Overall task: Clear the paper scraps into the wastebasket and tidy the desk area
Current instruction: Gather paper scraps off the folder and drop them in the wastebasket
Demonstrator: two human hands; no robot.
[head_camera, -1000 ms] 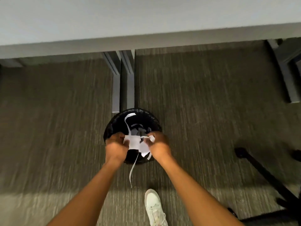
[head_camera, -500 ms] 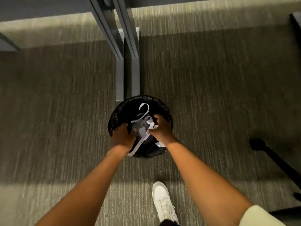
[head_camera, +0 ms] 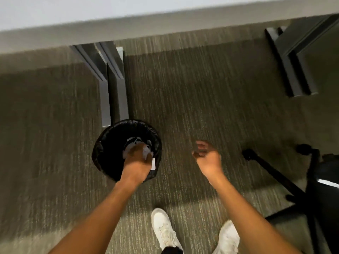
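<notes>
My left hand [head_camera: 136, 162] inside the wastebasket [head_camera: 102, 143], grip unclear among paper scraps [head_camera: 132, 143], my right hand [head_camera: 207, 158] loosely curled, empty, above carpet [head_camera: 201, 88]

- Head camera: worn high, facing steeply down over both forearms to the carpet [head_camera: 211, 99].
- Desk edge [head_camera: 165, 21] tops the frame; shoes [head_camera: 163, 230] bottom, seemingly motion-blurred.

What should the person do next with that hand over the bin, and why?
Probably open the left hand and let go. It sits inside the black wastebasket on a bunch of white paper scraps, while the right hand hangs empty beside it, over the carpet.
</notes>
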